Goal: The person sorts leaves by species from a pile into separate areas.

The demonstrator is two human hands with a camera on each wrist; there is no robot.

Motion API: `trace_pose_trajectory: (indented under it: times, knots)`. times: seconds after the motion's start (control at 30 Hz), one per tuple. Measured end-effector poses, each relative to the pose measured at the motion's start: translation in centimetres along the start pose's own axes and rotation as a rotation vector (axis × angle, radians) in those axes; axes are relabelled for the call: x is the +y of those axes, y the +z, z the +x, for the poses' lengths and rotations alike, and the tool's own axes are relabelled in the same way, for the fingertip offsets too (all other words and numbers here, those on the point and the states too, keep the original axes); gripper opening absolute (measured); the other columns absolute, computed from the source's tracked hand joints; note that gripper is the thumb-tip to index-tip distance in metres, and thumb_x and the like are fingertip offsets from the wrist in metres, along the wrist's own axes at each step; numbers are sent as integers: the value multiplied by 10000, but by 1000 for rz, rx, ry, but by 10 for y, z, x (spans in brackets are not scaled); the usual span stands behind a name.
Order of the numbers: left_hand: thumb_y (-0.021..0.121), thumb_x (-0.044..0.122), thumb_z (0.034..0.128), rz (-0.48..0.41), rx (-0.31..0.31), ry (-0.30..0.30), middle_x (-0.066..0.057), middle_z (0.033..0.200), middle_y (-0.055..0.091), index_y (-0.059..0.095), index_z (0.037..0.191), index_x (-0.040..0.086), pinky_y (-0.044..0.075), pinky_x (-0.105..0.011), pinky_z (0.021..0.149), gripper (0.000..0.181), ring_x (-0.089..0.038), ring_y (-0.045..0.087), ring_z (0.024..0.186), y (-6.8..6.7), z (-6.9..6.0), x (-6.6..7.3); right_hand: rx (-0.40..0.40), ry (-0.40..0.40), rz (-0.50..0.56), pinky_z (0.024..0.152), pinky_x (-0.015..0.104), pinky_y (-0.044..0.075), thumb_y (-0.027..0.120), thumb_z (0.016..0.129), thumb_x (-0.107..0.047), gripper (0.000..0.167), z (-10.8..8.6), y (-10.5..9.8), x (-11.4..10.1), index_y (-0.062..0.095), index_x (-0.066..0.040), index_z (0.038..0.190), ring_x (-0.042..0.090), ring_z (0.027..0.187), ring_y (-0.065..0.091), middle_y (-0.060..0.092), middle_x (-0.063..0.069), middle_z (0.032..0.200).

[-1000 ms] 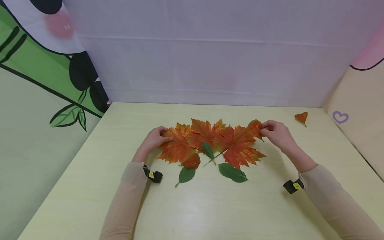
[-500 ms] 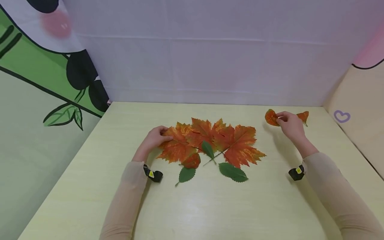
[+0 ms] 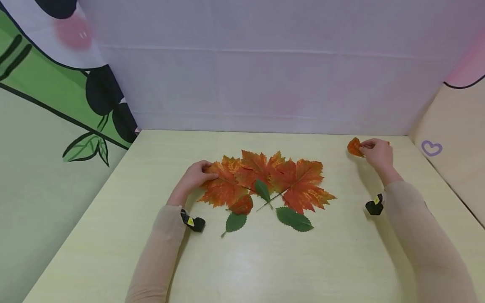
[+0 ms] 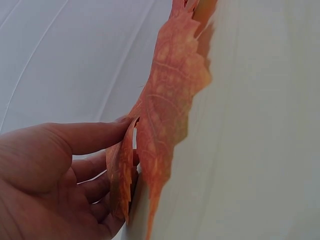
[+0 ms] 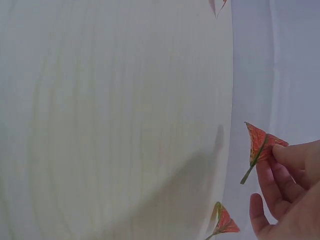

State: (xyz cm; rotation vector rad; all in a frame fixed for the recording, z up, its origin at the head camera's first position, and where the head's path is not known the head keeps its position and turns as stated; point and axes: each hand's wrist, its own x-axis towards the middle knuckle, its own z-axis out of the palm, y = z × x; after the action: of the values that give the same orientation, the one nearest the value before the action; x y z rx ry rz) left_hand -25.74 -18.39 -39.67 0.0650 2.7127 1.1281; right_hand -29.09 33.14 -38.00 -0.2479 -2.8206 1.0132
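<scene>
My left hand (image 3: pixel 193 174) pinches the edge of the leftmost orange maple leaf (image 3: pixel 222 188), its thumb on the leaf in the left wrist view. To the right lie a middle maple leaf (image 3: pixel 253 164) and a right one (image 3: pixel 307 181), overlapping in a fan. Near the back right of the table, my right hand (image 3: pixel 380 155) pinches a small orange leaf (image 3: pixel 354 147) between thumb and fingers, raised above the surface. Another small orange leaf (image 5: pixel 227 226) lies below that hand in the right wrist view; in the head view the hand mostly hides it.
Three green leaves lie by the fan: one (image 3: pixel 262 189) over its middle, one (image 3: pixel 235 222) at lower left and one (image 3: pixel 294 219) at lower right. A small orange leaf (image 3: pixel 242 204) overlaps the lower-left one. A pale cloth wall (image 3: pixel 265 92) stands behind the table (image 3: pixel 242 265).
My right hand has carried the small orange leaf away from the fan's right end, up and to the right, close to the other small leaf. My left hand has stayed put.
</scene>
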Motion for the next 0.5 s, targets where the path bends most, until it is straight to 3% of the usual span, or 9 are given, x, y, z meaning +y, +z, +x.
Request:
trace_pose_trajectory:
  times: [0.3, 0.5]
  knots:
    - [638, 226, 851, -11, -1, -15, -191, 1216, 513, 471, 1251, -11, 391, -416, 924, 494, -300, 481, 1071, -1, -2, 2, 16, 220, 86, 678, 305, 365, 474, 934, -247, 414, 11, -2, 18, 514, 23, 1246, 361, 1045, 435, 517, 206, 1155]
    - [636, 221, 852, -18, -4, -10, -195, 1225, 507, 465, 1259, -14, 386, -423, 929, 500, -304, 477, 1080, 0, -2, 1, 46, 317, 169, 855, 375, 377, 472, 936, -271, 440, 14, -5, 30, 486, -6, 1287, 342, 1124, 405, 502, 152, 1175]
